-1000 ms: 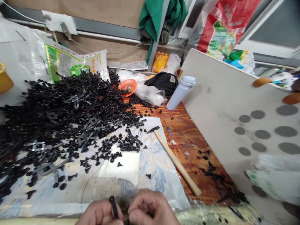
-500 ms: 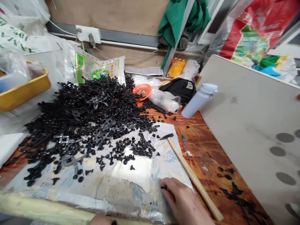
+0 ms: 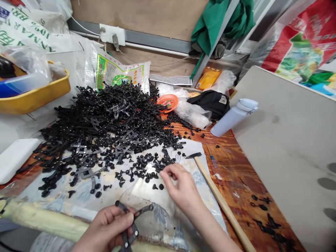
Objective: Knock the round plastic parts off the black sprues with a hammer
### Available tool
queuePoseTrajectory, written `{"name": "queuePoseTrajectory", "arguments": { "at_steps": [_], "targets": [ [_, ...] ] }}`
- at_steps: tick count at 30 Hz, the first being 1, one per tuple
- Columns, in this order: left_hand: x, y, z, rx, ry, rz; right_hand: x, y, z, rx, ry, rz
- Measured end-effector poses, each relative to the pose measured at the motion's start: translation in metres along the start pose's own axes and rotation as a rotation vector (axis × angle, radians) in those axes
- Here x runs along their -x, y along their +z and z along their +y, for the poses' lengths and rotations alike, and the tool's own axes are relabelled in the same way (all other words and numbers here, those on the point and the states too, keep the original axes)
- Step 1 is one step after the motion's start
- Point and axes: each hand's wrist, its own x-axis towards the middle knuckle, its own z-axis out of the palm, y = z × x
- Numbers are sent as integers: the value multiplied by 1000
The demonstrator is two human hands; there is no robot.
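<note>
My left hand is closed on a black jointed linkage, made of flat arms with shiny rivets and round ends. It is held above the near edge of the covered table, partly hidden by my fingers. My right hand reaches over the cloth with thumb and index finger pinched at the edge of a scatter of small black mushroom-shaped plugs. What lies between those fingertips, if anything, is hidden. Behind them rises a big heap of black linkages. Two loose plugs rest just left of my right hand.
A hammer lies right of my right arm, with a small blue-handled screwdriver beyond it. Farther back stand a pale blue bottle and an orange dish. A yellow bin is at left; black parts lie at right.
My left hand has risen into view from the bottom edge, now showing the linkage. My right hand has moved forward to the plugs. The whole view has shifted slightly.
</note>
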Motion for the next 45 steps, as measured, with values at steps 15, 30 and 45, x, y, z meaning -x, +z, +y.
{"name": "queuePoseTrajectory", "arguments": {
  "at_steps": [15,30,45],
  "targets": [
    [-20,6,-8,89,40,27,-2,5,-8,135,18,-61],
    [-20,8,-12,119,139,54,-2,13,-22,188,-66,-34],
    [-19,24,-7,160,183,190,26,-48,91,368,172,470]
  ]
}}
